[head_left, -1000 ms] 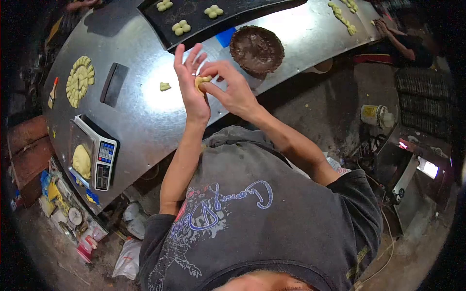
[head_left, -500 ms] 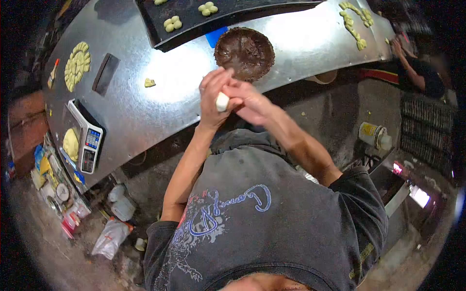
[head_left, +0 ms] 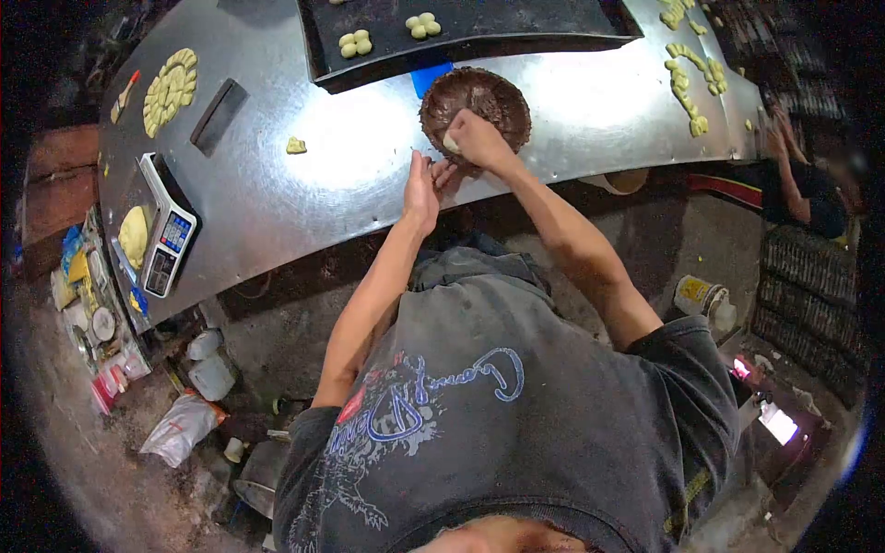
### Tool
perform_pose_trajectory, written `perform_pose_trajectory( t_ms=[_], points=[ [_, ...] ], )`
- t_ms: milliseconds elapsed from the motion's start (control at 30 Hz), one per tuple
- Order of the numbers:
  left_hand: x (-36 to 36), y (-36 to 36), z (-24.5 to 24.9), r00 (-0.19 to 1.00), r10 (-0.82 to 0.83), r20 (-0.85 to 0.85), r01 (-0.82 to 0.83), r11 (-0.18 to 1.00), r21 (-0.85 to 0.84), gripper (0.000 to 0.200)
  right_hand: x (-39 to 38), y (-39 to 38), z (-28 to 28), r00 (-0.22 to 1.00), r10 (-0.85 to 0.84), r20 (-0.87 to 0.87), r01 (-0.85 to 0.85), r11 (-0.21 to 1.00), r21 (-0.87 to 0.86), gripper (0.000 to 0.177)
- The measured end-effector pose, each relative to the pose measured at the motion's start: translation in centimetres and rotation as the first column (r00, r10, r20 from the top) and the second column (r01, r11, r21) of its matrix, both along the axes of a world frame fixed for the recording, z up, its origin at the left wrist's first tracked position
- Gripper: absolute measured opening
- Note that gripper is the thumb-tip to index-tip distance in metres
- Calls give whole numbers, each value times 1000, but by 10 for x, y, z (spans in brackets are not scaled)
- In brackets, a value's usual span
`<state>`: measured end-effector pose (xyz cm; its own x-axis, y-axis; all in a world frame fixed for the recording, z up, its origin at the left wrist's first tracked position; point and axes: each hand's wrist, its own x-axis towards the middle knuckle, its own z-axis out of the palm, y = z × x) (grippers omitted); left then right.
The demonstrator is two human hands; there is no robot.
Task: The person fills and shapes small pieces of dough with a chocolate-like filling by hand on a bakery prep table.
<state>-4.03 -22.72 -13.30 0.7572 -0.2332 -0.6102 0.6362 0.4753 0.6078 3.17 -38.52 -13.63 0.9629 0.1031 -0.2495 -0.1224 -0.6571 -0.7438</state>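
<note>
My right hand (head_left: 484, 143) is closed, its knuckles over the bowl (head_left: 524, 111) of thick, glossy brown paste. A small whitish piece (head_left: 451, 141) shows at its finger side; I cannot tell what it is. Just below the near rim, my left hand (head_left: 424, 192) has its fingers spread and nothing in its palm. The rim is crusted with the same paste. A blue flat thing (head_left: 430, 79) sticks out behind the bowl, next to the dark tray.
A dark tray (head_left: 498, 23) with clusters of dough balls (head_left: 423, 25) stands behind the bowl. On the left are a dough scrap (head_left: 295, 146), a dark bar (head_left: 214, 115), dough pieces (head_left: 171, 92), a brush (head_left: 125, 95) and a scale (head_left: 170, 240). A person (head_left: 802, 184) is at far right.
My hands were together in front of the bowl with the whitish piece between them. They have parted; my right hand has gone into the bowl, and my left has opened beside it.
</note>
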Motion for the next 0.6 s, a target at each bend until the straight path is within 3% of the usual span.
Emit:
perform_pose_trajectory(
  t_ms=[133, 167, 233, 267, 333, 400, 467, 567, 600],
  points=[
    [12, 12, -6, 997, -81, 2, 81, 992, -101, 87, 11, -12, 28, 963, -111, -246, 188, 930, 316, 15],
    [14, 15, 0, 992, -122, 29, 120, 991, 65, 81, 6, -12, 40, 945, -115, -306, 250, 855, 454, 15],
    [16, 23, 42, 977, -205, 62, 166, 906, 389, 69, -1, -8, 69, 896, -50, -441, 385, 583, 716, 18],
    [17, 32, 51, 928, -296, 228, 163, 869, 467, 63, -5, -3, 83, 870, 9, -493, 447, 410, 795, 20],
    [18, 57, 76, 722, -480, 497, 101, 785, 611, 51, -18, 14, 101, 897, 80, -434, 411, 208, 888, 23],
    [10, 75, 110, 657, -446, 607, 12, 812, 583, 37, -31, 36, 107, 907, 150, -393, 403, -41, 914, 24],
    [6, 93, 129, 651, -412, 637, -56, 812, 581, 33, -49, 66, 121, 889, 207, -409, 444, -162, 882, 33],
    [7, 116, 132, 736, -221, 640, -165, 858, 487, 31, -68, 116, 157, 958, 8, -288, 288, -41, 957, 48],
    [6, 122, 134, 749, -176, 639, -191, 866, 462, 31, -68, 124, 155, 975, -48, -217, 220, 67, 973, 49]
  ],
)
